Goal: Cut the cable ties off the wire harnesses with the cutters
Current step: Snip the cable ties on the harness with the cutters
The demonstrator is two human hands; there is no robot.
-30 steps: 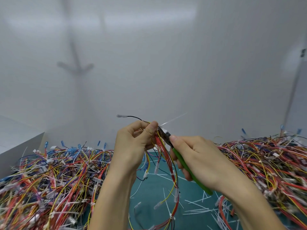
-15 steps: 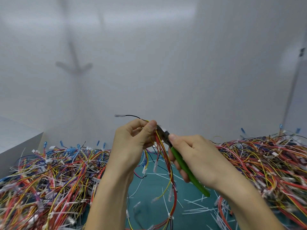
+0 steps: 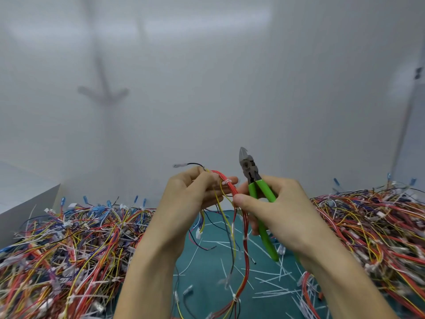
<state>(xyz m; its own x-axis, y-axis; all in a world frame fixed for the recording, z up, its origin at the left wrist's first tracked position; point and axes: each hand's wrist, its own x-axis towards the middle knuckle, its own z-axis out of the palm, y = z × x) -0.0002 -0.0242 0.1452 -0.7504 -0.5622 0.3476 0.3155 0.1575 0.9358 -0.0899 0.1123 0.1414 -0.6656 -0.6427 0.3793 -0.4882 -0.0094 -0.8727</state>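
Bright green handles on the cutters [image 3: 254, 188], dark grey head at centre frame; the harness [image 3: 230, 187] runs mostly red, with yellow and black strands; a white cable tie [image 3: 226, 181] bands it; teal mat [image 3: 207, 279] below, streaked with white offcuts [image 3: 271, 293]; red-yellow-blue tangles [image 3: 69, 238] lower left and right.

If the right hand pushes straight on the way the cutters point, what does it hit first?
Nothing close, as far as shown: the right hand aims the cutters up, past the held harness; only the white wall lies beyond, distance unclear.
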